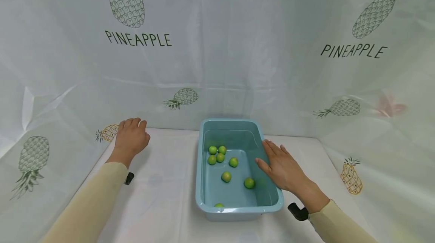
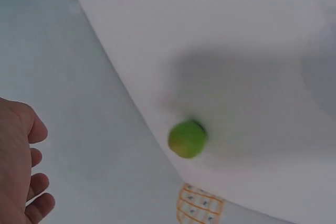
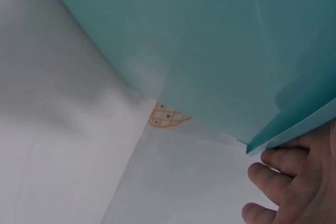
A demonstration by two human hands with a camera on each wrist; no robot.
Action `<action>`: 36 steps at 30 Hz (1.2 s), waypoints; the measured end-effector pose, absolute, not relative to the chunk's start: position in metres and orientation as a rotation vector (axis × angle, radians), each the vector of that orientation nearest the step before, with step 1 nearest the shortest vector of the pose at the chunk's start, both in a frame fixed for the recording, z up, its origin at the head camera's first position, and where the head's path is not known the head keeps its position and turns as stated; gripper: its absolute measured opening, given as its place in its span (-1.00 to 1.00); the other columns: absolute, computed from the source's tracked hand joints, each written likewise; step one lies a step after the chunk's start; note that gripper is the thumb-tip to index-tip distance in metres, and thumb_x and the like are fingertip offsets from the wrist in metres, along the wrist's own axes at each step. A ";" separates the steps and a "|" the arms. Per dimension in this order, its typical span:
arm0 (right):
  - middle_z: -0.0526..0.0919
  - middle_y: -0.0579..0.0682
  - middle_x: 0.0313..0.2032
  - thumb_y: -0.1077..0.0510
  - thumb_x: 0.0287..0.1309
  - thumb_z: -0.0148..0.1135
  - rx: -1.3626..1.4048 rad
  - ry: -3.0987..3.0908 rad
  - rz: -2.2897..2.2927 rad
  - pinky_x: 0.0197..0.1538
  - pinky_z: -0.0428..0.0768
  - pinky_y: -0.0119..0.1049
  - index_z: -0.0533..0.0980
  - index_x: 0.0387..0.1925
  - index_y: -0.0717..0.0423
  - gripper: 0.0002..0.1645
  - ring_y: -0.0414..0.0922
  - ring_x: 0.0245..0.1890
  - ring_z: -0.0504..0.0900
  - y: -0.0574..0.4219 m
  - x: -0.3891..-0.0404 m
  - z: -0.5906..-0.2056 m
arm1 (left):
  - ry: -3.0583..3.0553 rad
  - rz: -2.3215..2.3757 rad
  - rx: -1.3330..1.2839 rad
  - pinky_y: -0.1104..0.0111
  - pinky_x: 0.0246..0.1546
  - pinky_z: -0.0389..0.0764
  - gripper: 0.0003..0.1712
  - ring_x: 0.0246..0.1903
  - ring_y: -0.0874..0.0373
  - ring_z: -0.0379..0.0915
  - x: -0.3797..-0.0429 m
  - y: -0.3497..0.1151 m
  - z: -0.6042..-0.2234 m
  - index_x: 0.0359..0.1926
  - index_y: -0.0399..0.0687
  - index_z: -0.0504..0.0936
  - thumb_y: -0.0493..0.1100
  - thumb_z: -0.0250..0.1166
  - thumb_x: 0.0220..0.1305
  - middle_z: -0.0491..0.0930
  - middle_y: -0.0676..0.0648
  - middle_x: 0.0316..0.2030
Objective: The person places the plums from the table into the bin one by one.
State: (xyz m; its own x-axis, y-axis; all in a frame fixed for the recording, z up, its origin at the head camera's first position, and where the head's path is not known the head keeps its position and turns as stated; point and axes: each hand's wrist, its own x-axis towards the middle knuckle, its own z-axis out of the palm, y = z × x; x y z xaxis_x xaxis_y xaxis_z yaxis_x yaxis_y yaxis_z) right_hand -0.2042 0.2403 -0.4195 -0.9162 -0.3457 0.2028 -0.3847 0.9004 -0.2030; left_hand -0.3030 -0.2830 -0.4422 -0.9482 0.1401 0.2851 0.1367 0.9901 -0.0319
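Observation:
My left hand (image 1: pixel 130 139) hovers over the left side of the table, fingers loosely bent and nothing seen in them. In the left wrist view, a lime (image 2: pixel 187 139) lies on the table near its edge, apart from the fingers; in the head view this lime is hidden. A blue-green plastic bin (image 1: pixel 239 210) stands in the middle, several limes (image 1: pixel 233 162) scattered on its floor. My right hand (image 1: pixel 282 167) rests on the bin's right rim, its fingers extended along it. The right wrist view shows those fingers against the rim (image 3: pixel 299 127).
A white cloth-covered table (image 1: pixel 166 167) lies under the bin. Behind and at both sides hangs a pale sheet (image 1: pixel 238 46) printed with pineapples. Dark wrist devices (image 1: pixel 298 211) show below both hands.

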 end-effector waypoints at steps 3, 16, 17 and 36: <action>0.31 0.33 0.53 -0.22 0.55 0.06 0.561 -2.903 0.358 0.53 0.17 0.36 0.20 0.55 0.40 -0.09 0.30 0.55 0.27 0.240 -0.205 -0.420 | -2.869 0.026 -0.173 -0.31 0.38 0.24 -0.43 0.36 -0.45 0.24 -0.303 -0.296 -0.446 0.35 -0.44 0.42 -0.16 0.10 0.44 0.39 -0.46 0.31; 0.31 0.33 0.53 -0.21 0.55 0.05 0.563 -2.899 0.351 0.51 0.19 0.38 0.20 0.55 0.39 -0.10 0.30 0.55 0.28 0.240 -0.206 -0.420 | -3.003 0.203 -0.264 -0.42 0.32 0.22 -0.47 0.31 -0.45 0.28 -0.297 -0.322 -0.471 0.33 -0.39 0.46 -0.20 0.15 0.43 0.48 -0.44 0.28; 0.30 0.33 0.53 -0.21 0.55 0.05 0.562 -2.900 0.351 0.51 0.19 0.38 0.20 0.55 0.39 -0.10 0.30 0.55 0.28 0.240 -0.205 -0.420 | -3.005 0.208 -0.262 -0.42 0.33 0.21 -0.47 0.32 -0.44 0.28 -0.297 -0.322 -0.474 0.33 -0.39 0.46 -0.20 0.16 0.43 0.48 -0.43 0.27; 0.31 0.33 0.53 -0.21 0.55 0.05 0.563 -2.895 0.358 0.50 0.20 0.40 0.21 0.55 0.39 -0.11 0.31 0.53 0.31 0.240 -0.205 -0.420 | -2.991 0.213 -0.194 -0.46 0.30 0.22 -0.56 0.20 -0.43 0.36 -0.299 -0.333 -0.500 0.15 -0.45 0.57 -0.25 0.28 0.32 0.59 -0.43 0.08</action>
State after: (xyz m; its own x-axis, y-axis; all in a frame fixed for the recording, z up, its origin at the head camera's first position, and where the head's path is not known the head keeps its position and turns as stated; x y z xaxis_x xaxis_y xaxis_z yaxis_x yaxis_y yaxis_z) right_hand -0.2050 0.2396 -0.4197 -0.9142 -0.3459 0.2111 -0.3869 0.9000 -0.2007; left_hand -0.2987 -0.3328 -0.5004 -0.9824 0.1374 0.1268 0.1181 0.9817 -0.1493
